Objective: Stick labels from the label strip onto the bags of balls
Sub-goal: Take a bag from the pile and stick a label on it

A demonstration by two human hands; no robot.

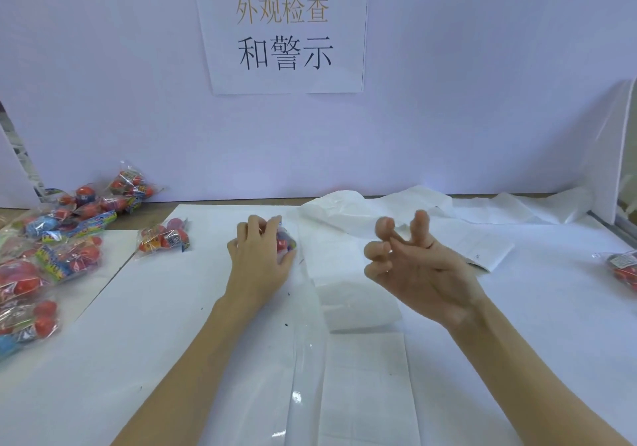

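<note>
Nearest the camera, at 6 o'clock, the label strip (362, 376) runs up the middle of the white table (155, 359), a glossy backing band along its left edge; it rises toward a loosely rolled white part at the centre. Both forearms reach in from the bottom edge.

The right hand (417, 273), at about 3 o'clock from centre, hovers above the strip with palm turned up and fingers spread and loosely bent; it grips nothing. Whether a label clings to a fingertip cannot be told.

The left hand (262, 259), just left of centre, lies palm down with fingers curled over a bag of balls (287, 240), holding it against the table; only a bit of red and blue shows past the fingers.

At 10 o'clock from that hand lies a single bag (163, 239) of red balls. Farther out at 9 o'clock, a pile of bags (51, 249) spreads along the left edge. One more bag (624, 268) peeks in at the right edge, 3 o'clock.

Beyond, crumpled white paper (431, 208) lies along the table's far edge. On the back wall at 12 o'clock hangs a paper sign (282, 32) with Chinese characters.
</note>
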